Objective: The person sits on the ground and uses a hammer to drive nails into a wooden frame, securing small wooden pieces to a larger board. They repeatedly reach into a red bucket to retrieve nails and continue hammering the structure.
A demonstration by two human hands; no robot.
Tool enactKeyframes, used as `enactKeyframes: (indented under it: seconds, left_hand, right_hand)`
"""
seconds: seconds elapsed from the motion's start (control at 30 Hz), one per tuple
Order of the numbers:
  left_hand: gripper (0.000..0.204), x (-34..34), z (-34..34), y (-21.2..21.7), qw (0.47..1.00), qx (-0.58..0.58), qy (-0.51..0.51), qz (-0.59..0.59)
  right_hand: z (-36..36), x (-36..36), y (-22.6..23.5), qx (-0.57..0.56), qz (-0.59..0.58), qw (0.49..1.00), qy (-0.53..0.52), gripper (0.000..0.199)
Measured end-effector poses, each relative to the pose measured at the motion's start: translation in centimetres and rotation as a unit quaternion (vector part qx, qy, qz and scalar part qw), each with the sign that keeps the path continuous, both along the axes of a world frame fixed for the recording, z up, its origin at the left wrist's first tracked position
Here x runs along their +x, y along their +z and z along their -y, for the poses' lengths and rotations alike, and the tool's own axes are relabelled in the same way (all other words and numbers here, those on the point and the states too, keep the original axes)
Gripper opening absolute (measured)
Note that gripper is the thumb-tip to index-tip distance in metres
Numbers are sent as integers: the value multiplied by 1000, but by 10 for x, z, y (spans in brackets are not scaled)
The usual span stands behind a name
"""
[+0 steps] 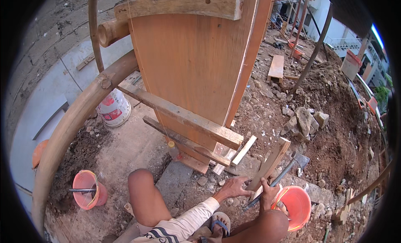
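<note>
Low in front of me, a short wooden block (270, 162) stands tilted on end, its top leaning right. My left hand (234, 188) reaches across to its lower left side, thumb and fingers closed against the wood. A hatchet (285, 171) with a grey-blue handle slants alongside the block, its metal head up and to the right. Around the lower handle my right hand (268, 195) is wrapped, close against the block's right face. An orange bucket (306, 209) stands just right of that hand, with small items inside it.
A tall plywood formwork panel (190, 67) with wooden braces (184, 115) rises ahead. A bent pole (77, 109) curves on the left, near a white bucket (115, 111) and another orange bucket (102, 197). Stones (307, 122) and an earth bank lie right; wood offcuts (244, 151) lie by the panel's foot.
</note>
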State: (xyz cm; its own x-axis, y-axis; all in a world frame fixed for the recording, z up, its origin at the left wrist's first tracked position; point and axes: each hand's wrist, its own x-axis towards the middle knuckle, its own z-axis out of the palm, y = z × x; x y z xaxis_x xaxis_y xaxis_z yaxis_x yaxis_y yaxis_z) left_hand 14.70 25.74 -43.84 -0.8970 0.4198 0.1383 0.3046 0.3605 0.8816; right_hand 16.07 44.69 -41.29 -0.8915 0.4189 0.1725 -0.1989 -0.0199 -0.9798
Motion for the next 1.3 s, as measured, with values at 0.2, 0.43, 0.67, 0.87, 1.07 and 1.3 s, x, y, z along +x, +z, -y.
enactKeyframes:
  seconds: [0.2,0.43,0.67,0.87,1.07,1.3]
  left_hand:
    - [86,-7,9,81,987,156,34,25]
    - [66,-9,49,201,967,233,-13,-103]
    - [58,-14,130,389,930,289,31,-226]
    - [94,-20,113,530,925,380,-20,-1]
    - [79,1,98,651,881,454,117,59]
    - [68,-24,141,777,844,441,302,45]
  right_hand:
    - [-26,-10,77,46,-58,983,168,48]
    - [-24,-41,192,96,-144,954,246,62]
    - [21,-67,401,51,-212,925,312,57]
    - [73,-52,567,114,-116,921,355,59]
    - [91,-15,688,178,71,909,370,64]
    - [123,-7,821,232,-29,927,293,75]
